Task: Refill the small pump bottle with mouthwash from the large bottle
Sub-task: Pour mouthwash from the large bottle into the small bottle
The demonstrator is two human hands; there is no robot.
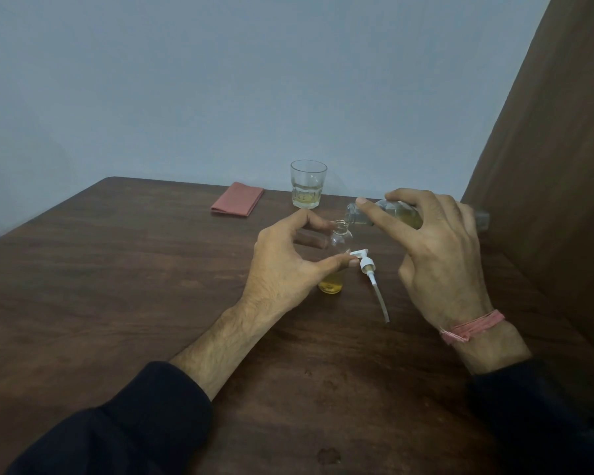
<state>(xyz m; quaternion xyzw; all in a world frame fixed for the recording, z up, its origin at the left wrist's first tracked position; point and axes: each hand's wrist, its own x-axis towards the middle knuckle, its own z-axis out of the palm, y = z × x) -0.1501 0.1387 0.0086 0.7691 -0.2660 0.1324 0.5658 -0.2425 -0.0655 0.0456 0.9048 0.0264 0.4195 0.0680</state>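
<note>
The small clear bottle (pixel 336 255) stands upright on the table with its neck uncapped and a little yellow liquid at its bottom. My left hand (pixel 285 265) curls round its body, thumb in front and fingers behind. My right hand (pixel 439 252) grips the large clear bottle (pixel 384 214), tipped on its side with its mouth right at the small bottle's neck; yellow mouthwash shows inside it. The white pump head with its dip tube (pixel 371 279) lies flat on the table just right of the small bottle.
A drinking glass (pixel 308 184) with a little yellowish liquid stands at the back of the brown wooden table (pixel 117 286). A folded pink cloth (pixel 237 199) lies to its left. A brown panel (pixel 546 149) rises at the right.
</note>
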